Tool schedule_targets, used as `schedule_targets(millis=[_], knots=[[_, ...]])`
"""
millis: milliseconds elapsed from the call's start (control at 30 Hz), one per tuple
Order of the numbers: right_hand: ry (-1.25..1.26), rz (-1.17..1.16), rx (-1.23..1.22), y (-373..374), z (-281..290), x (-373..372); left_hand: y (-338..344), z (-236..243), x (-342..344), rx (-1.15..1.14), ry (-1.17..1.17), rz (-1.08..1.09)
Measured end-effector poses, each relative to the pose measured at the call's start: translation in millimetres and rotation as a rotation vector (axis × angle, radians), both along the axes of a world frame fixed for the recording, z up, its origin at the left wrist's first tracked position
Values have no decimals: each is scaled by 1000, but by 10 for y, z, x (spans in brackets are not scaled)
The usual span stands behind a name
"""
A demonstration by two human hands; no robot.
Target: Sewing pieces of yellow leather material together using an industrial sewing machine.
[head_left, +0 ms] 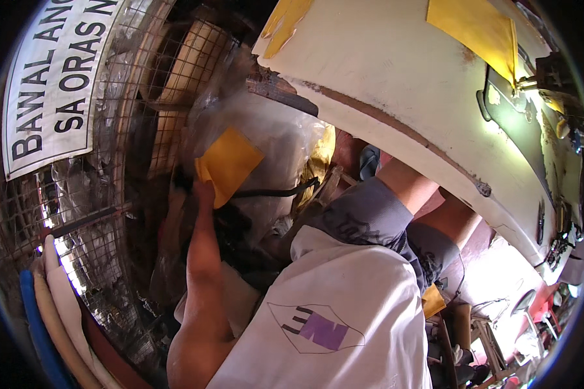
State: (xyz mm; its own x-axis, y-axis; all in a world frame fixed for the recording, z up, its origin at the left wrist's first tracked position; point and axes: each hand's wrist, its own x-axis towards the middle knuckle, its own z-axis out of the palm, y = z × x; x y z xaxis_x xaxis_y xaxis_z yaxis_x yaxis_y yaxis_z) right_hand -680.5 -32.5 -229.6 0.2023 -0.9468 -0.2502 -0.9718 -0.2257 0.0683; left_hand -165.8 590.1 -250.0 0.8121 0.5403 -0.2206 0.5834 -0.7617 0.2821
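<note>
My left arm reaches out to the left, and my left hand (204,189) is closed on the near edge of a flat yellow sheet (235,163). This sheet is squarish, and I cannot tell its material. It is held up in front of cloudy clear plastic (272,123). My right hand is out of view. On the white worktable (376,71) lies another yellow sheet (477,32), its tip reaching a dark metal mechanism (532,83), perhaps part of a sewing machine, beside a bright light.
Wire mesh (126,84) with a white sign (55,84) stands at the left. Blue (39,324) and beige rolls lean lower left. The table's worn edge (396,133) passes above my legs in grey shorts (363,211). A small yellow piece (433,301) shows right of my lap.
</note>
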Motion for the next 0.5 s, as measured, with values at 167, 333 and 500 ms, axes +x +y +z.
schedule_targets(millis=[167, 333, 500], knots=[[-20, 4, 111, 90, -35, 147, 1081, -14, -345, 24, -224, -80], [-32, -30, 118, 36, 6, 99, 419, 222, -292, 53, 19, 136], [-53, -72, 134, -28, 16, 54, -708, 93, 19, 398, -22, -715]])
